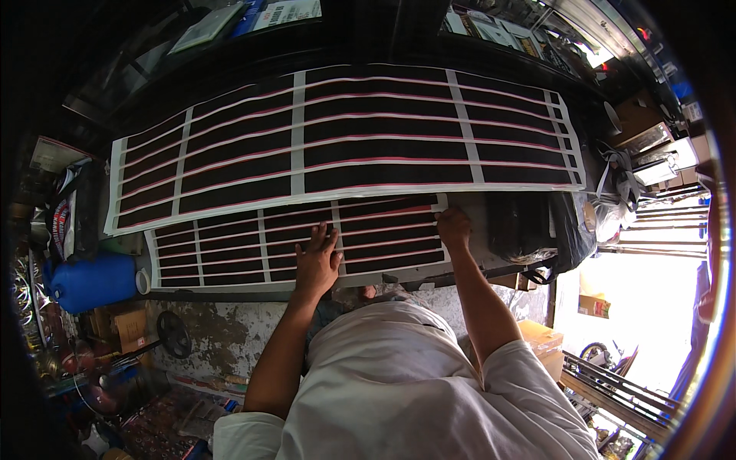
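A smaller sheet [230, 247] printed with black panels, divided by white and reddish lines, lies along the near side of the table. My left hand [317, 261] rests flat on its middle, fingers spread. At its right edge, my right hand [454, 224] is closed beside a pale end of one strip [438, 208]; whatever the fingers hold is hidden. A larger sheet or stack of sheets [383, 146] with the same black panels lies beyond, overlapping the smaller one's far edge.
Black plastic-wrapped bundles [521, 226] sit right of the sheets, with a translucent plastic bag [609, 207] beside them. A blue jerrycan [96, 282] is at the left. Dark display cases [383, 34] stand behind the table. A cardboard box [540, 337] is low on the right.
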Available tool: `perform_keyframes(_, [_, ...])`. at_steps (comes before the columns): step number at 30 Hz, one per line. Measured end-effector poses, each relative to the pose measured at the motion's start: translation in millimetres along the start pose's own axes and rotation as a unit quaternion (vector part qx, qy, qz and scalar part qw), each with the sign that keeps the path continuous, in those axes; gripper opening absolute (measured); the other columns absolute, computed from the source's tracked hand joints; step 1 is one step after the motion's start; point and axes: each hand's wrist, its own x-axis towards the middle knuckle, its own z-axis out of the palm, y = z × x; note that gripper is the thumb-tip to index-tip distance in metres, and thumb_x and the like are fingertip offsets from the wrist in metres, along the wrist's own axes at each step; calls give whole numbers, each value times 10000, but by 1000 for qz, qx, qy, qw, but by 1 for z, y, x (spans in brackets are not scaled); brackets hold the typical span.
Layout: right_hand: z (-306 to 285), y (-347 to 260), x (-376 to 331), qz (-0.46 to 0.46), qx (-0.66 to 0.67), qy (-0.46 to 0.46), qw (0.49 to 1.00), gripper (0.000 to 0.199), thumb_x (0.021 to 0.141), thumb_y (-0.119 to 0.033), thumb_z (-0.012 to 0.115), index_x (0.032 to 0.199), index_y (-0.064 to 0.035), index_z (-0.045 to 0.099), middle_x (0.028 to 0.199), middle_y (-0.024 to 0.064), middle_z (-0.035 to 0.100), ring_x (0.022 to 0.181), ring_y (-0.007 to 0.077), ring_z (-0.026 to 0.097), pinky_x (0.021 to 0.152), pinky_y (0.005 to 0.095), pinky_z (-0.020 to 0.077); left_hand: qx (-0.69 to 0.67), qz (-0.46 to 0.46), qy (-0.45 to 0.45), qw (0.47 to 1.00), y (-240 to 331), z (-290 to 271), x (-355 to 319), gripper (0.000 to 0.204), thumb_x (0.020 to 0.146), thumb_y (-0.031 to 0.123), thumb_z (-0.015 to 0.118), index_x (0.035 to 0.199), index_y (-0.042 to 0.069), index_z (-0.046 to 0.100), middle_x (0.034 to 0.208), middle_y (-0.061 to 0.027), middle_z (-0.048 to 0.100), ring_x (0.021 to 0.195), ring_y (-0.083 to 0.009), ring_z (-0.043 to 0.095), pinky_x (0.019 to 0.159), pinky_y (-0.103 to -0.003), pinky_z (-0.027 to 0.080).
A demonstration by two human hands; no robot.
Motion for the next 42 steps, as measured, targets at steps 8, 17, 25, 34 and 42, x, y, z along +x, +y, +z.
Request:
perform_keyframes(8, [-3,4,5,-53,23,90,994,353,952,-421,733,1174,-149,768,1262,158,744,1211,379,697,973,583,545,31,7,4,999,11,-12,9,584,1020,323,709,1547,139,536,1679,-163,425,1555,-355,421,1156,-747,372])
perform_keyframes(17, [-10,-52,14,5,-95,85,992,620,948,-673,620,1341,-203,720,1394,130,702,1262,386,678,1007,584,539,57,41,47,996,7,-14,43,606,1016,340,712,1533,81,528,1627,-196,482,1499,-364,483,1094,-691,421])
perform_keyframes(25, [-14,-58,6,30,-101,37,994,670,981,-677,566,1475,-228,627,1529,122,607,1374,372,598,1022,640,492,46,3,5,999,7,-13,41,626,1040,367,679,1590,137,488,1690,-156,420,1552,-355,425,1143,-742,376])
perform_keyframes(34, [27,-11,36,-84,-119,139,980,515,1016,-616,568,1299,-226,752,1336,138,724,1204,415,698,936,651,530,38,-12,-25,999,8,-13,43,647,1055,367,653,1637,186,436,1740,-122,351,1610,-329,339,1185,-789,309])
perform_keyframes(42, [9,-27,15,-24,-140,76,987,518,1043,-571,556,1225,-120,735,1284,181,721,1148,393,720,852,625,558,32,-28,-47,998,7,-16,41,623,1075,377,620,1644,213,424,1750,-96,340,1622,-311,314,1199,-798,283])
